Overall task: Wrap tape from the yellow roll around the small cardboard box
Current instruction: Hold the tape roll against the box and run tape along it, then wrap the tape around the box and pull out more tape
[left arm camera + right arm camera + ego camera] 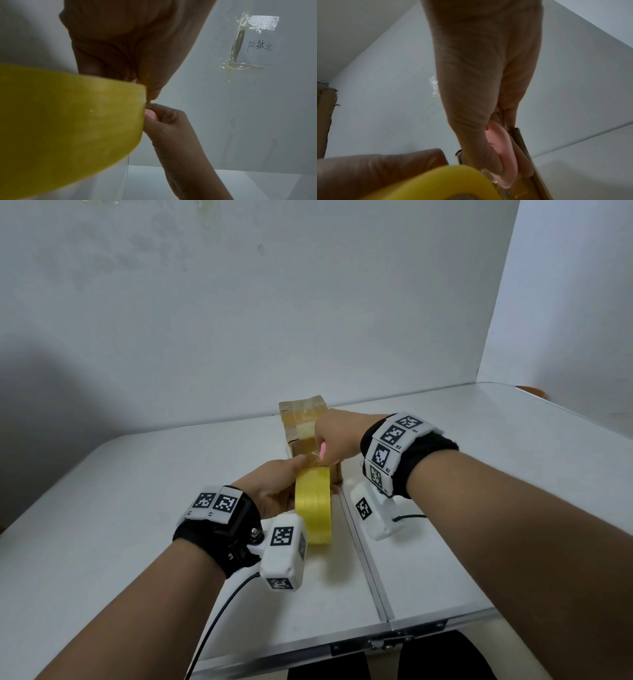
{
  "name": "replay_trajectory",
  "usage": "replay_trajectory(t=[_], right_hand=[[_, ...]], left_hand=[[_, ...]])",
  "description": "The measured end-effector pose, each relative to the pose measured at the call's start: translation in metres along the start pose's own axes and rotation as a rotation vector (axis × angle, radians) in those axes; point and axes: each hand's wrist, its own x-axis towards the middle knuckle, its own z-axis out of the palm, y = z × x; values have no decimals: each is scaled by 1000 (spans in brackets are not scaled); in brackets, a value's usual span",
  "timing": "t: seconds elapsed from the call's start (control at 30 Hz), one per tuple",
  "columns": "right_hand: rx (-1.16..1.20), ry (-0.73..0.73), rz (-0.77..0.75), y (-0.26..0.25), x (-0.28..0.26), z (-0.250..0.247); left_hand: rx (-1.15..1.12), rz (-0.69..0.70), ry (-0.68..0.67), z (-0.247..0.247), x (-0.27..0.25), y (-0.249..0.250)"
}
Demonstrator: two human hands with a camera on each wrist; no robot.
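Note:
The small cardboard box [301, 416] stands upright at mid-table, with glossy tape over its top. Just in front of it my left hand [274, 491] grips the yellow tape roll [313, 505], held on edge, thumb at the roll's top by the box. My right hand [337, 436] reaches in from the right and pinches a small pink cutter [322, 449] where the tape leaves the roll. In the left wrist view the roll [68, 121] fills the left and the right hand [171, 129] meets its edge. The right wrist view shows the cutter [501, 155] against the box [527, 155].
A white folding table [137, 542] has a centre seam [363, 553] and a latch [387, 643] at its near edge. White boards [239, 320] wall the back and right. Tape scraps [240, 44] are stuck on the wall. A cable [219, 611] trails from my left wrist.

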Motion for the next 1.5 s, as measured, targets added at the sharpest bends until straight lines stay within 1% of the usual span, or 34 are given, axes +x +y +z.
replay_trajectory(t=[0.1,0.17,0.23,0.33,0.4,0.47,0.53,0.6,0.7,0.83,0.93,1.0,1.13,1.2,1.27,1.33,1.4,1.5], right_hand=[[86,19,-3,2,-3,-2],[185,75,-11,6,-7,-4],[287,171,-18,11,-10,-10],[486,358,-7,16,-9,-17],[701,424,34,18,-4,-17],[897,444,107,21,7,-15],[983,443,177,24,20,-14],[945,418,208,26,33,-16],[818,379,224,26,47,-19],[809,359,246,29,58,-16],[757,340,264,27,65,-10],[716,341,284,25,67,-8],[683,296,314,26,67,-4],[731,321,293,28,62,-1],[796,390,236,32,52,4],[834,486,176,34,39,10],[860,546,131,35,26,18],[821,578,87,38,13,32]], left_hand=[[29,1,52,-8,-6,4],[67,16,103,-16,-13,9],[74,33,155,-25,-19,15],[86,61,230,-37,-25,22],[85,87,272,-41,-27,24],[94,135,301,-44,-27,26],[115,178,330,-47,-26,26],[136,197,352,-49,-26,28],[177,227,355,-51,-25,29],[235,254,346,-55,-20,30],[267,250,340,-57,-16,31],[310,259,356,-56,-16,33],[384,290,391,-55,-12,33],[398,307,409,-56,-10,32],[437,319,450,-58,-5,30],[540,331,487,-60,0,28],[641,355,492,-59,4,26],[815,479,500,-53,5,24]])
